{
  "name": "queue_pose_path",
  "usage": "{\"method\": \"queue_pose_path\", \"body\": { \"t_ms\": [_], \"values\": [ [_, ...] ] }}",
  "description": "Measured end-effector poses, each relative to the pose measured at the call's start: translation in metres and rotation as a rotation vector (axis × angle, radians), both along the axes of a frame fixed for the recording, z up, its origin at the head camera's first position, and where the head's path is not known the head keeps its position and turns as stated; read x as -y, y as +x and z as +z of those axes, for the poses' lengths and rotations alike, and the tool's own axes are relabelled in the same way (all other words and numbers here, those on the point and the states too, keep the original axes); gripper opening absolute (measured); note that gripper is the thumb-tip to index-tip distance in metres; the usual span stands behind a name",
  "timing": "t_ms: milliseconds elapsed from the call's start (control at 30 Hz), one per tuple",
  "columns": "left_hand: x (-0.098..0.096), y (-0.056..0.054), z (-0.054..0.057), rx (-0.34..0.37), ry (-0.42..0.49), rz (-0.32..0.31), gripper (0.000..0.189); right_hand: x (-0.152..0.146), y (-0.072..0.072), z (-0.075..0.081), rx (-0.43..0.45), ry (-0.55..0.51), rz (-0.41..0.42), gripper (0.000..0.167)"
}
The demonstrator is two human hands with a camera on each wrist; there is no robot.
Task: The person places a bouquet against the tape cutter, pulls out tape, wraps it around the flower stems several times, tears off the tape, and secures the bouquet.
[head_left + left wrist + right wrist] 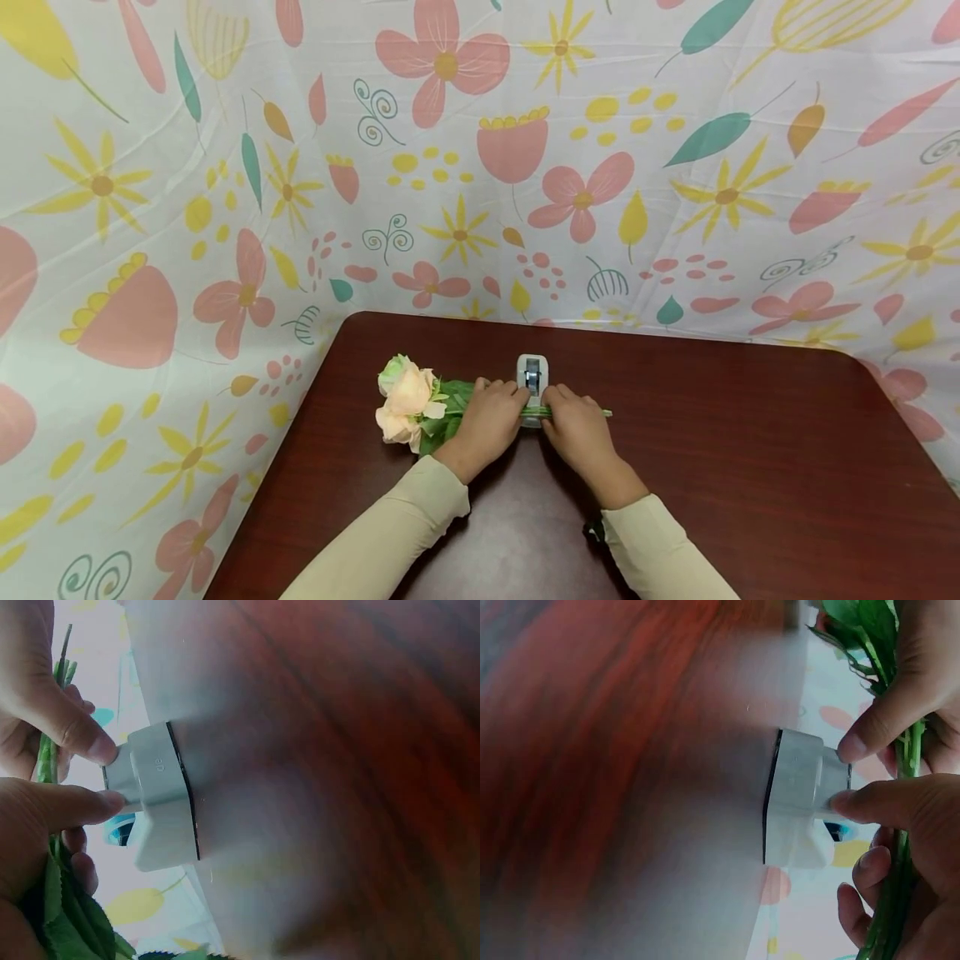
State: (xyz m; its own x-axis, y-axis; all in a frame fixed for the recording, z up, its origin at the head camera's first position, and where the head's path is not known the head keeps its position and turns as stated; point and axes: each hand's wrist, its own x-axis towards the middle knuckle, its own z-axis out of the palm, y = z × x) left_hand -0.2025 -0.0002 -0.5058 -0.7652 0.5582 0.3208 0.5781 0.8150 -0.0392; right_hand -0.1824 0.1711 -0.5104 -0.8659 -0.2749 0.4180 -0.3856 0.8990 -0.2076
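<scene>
A bunch of artificial-looking flowers with peach and pale green blooms [408, 396] lies sideways, blooms to the left and green stems [606, 412] pointing right. My left hand [491, 421] grips the stems beside the leaves [71, 915]. Farther along, my right hand [581, 429] has its fingers curled round the same stems. Between the hands stands a white tape dispenser [532, 367] with a roll in it. Both wrist views show the stems held over the dispenser's near end, with the two thumbs pressed at its edge, a short gap apart.
A dark reddish-brown table [750, 467] carries everything. White cloth with printed flowers and leaves [585, 200] hangs behind the table and along its left side. A dark band [595, 532] shows at the right wrist, by the pale sleeve [660, 542].
</scene>
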Motion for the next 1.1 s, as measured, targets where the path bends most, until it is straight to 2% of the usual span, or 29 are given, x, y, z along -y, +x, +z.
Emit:
{"method": "queue_pose_path", "body": {
  "t_ms": [167, 300, 400, 500, 667, 867, 1000, 1100],
  "values": [
    [-0.002, 0.002, -0.003, -0.061, 0.004, 0.018, 0.023, 0.003, 0.002, 0.001, -0.009, 0.003, -0.038, 0.029],
    [-0.003, 0.004, -0.001, -0.074, -0.012, 0.032, 0.022, 0.004, 0.004, 0.004, -0.003, -0.004, -0.04, 0.03],
    [-0.003, 0.005, 0.002, -0.039, -0.011, 0.037, 0.027, 0.002, 0.005, 0.007, 0.063, -0.022, -0.016, 0.027],
    [-0.002, 0.006, 0.005, 0.022, 0.001, 0.034, 0.031, -0.002, 0.006, 0.014, 0.18, -0.061, 0.013, 0.023],
    [0.001, 0.009, 0.009, 0.132, 0.03, 0.014, 0.025, -0.009, 0.005, 0.027, 0.338, -0.136, 0.082, 0.016],
    [0.007, 0.012, 0.017, 0.22, 0.028, -0.014, 0.027, -0.015, 0.004, 0.033, 0.385, -0.155, 0.133, 0.012],
    [0.01, 0.012, 0.028, 0.222, -0.015, -0.035, 0.022, -0.014, 0.003, 0.032, 0.408, -0.181, 0.107, 0.012],
    [0.011, 0.012, 0.03, 0.201, -0.035, -0.041, 0.018, -0.014, 0.002, 0.03, 0.413, -0.187, 0.087, 0.013]
  ]
}}
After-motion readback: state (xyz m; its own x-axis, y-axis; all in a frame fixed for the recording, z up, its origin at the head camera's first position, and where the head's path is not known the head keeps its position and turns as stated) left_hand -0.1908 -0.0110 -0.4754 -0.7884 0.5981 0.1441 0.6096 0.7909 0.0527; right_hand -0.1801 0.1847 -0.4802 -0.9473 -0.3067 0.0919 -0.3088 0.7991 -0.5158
